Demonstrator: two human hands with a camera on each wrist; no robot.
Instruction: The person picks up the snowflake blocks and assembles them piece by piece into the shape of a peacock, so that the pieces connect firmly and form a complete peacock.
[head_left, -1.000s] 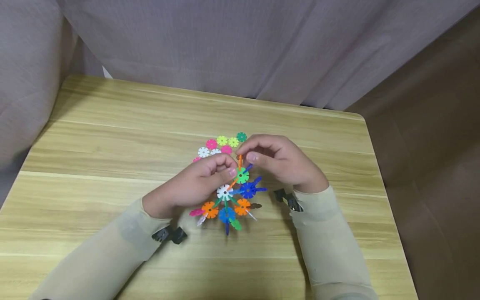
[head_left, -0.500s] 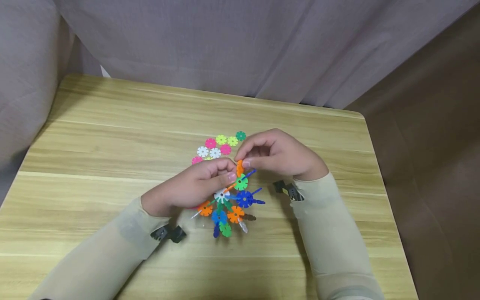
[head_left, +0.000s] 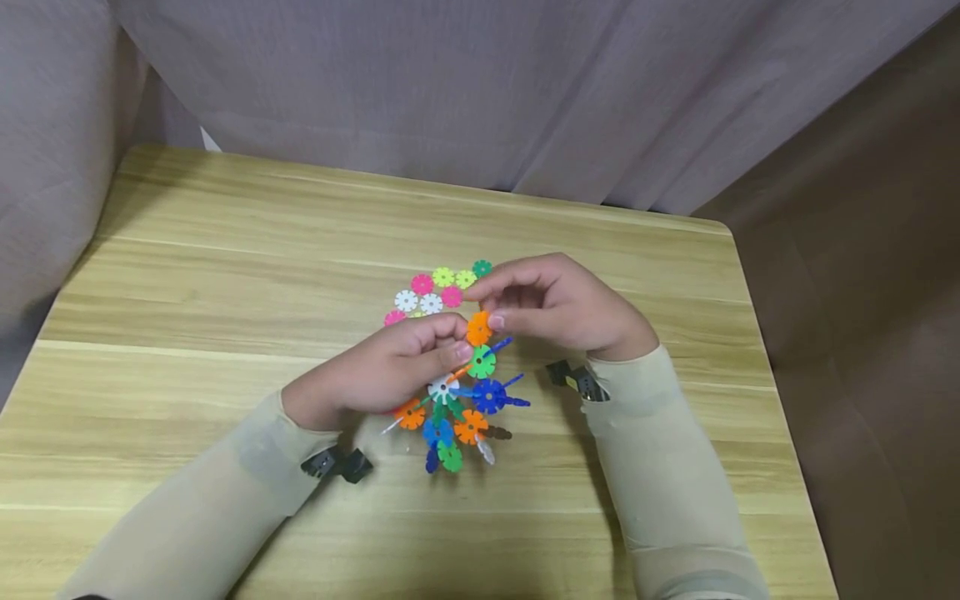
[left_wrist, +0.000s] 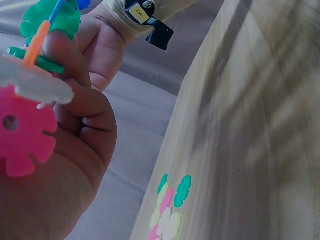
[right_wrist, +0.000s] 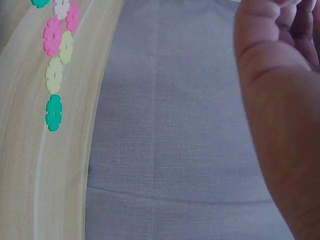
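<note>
**Two hands on a snowflake-disc model above a wooden table**

No box or tray shows; the loose discs (head_left: 438,292) lie bare on the table, a small cluster of pink, white, yellow-green and green pieces just beyond the hands.

The left hand (head_left: 382,371) has its fingers curled round the upper part of the assembled disc model (head_left: 457,400), a bunch of slotted plastic discs in white, green, blue, orange and pink joined edge to edge. The model is held just above the tabletop, between the two hands and nearer the person than the loose cluster. The right hand (head_left: 558,308) pinches an orange disc (head_left: 478,327) between thumb and forefinger, right at the model's top edge, against the green disc there; whether it is already slotted in cannot be told.

The wooden table (head_left: 225,275) has a pale, streaked grain and a rounded far corner. A grey curtain (head_left: 450,92) hangs behind it.
</note>
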